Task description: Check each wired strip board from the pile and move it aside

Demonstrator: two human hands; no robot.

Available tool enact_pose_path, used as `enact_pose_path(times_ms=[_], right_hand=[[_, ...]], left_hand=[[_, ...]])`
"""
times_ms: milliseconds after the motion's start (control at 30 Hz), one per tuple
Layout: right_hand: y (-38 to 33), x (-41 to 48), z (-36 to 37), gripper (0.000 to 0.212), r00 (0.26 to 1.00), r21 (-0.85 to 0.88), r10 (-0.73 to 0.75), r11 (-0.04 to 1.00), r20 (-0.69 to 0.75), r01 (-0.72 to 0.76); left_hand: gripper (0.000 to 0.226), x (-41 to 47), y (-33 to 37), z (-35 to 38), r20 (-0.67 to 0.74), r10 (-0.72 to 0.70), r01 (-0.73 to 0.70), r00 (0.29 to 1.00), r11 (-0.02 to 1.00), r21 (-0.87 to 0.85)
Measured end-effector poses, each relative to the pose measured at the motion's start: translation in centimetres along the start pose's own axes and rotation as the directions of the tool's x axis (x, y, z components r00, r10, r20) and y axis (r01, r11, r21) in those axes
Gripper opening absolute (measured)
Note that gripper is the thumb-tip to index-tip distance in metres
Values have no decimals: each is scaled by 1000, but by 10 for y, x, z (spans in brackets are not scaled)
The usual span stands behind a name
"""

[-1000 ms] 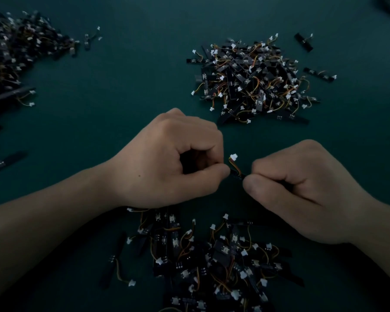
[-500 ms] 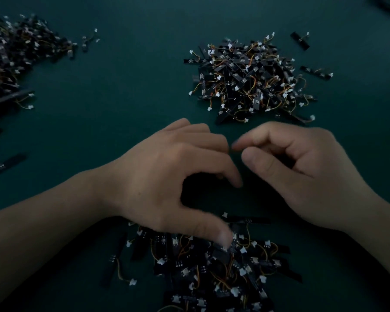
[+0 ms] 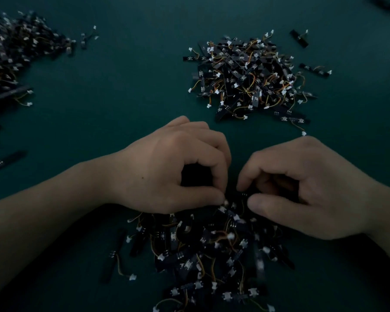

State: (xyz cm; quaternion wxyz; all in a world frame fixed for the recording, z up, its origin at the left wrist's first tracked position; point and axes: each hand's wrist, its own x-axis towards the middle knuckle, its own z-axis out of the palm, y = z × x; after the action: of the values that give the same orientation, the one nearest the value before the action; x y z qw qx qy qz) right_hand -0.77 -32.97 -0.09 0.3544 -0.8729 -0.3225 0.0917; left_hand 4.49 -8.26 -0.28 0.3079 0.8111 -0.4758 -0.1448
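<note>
A near pile of black wired strip boards (image 3: 212, 255) with orange wires and white plugs lies at the bottom centre. My left hand (image 3: 173, 167) rests on its far edge, with thumb and forefinger pinched together on a wired strip board (image 3: 225, 204) at the pile's top. Just to the right is my right hand (image 3: 306, 185), fingers curled, its thumb and forefinger a little apart over a dark strip (image 3: 244, 194). A second heap of boards (image 3: 248, 79) sits farther back, right of centre.
A third, larger heap (image 3: 11, 52) fills the far left corner, with stray boards (image 3: 8, 159) along the left edge. Loose boards (image 3: 298, 38) lie beside the far heap. The dark green table surface (image 3: 122, 91) shows between the piles.
One second ago both hands pinched one board between them. They let it go near the far heap, then dropped toward me onto the near pile, where the left hand now pinches.
</note>
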Motion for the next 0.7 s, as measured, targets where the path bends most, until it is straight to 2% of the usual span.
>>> enact_pose_path(times_ms=[167,300,433,533,600,700], right_hand=[[-1,5,3,19,999,-25,16,1000,-33,-16],[3,6,7,17,992,-38,41,998,-115,-46],[2,5,8,17,986,38,57,998,-157,-51],[1,5,6,21,968,86,86,994,-236,-68],[0,6,6,26,972,96,97,992,-212,-78],[2,6,7,17,982,87,91,993,-168,-77]], left_hand=[[11,0,-1,-2,-71,-39,27,997,986,-164],[10,-2,-2,-2,-113,-74,33,991,943,-331],[12,-1,-2,-1,-147,-84,10,986,897,-442],[12,-1,-4,0,-163,-75,-14,984,873,-487],[8,-1,-4,1,-179,-66,-30,982,872,-489],[8,0,-5,2,-218,-78,-41,973,870,-491]])
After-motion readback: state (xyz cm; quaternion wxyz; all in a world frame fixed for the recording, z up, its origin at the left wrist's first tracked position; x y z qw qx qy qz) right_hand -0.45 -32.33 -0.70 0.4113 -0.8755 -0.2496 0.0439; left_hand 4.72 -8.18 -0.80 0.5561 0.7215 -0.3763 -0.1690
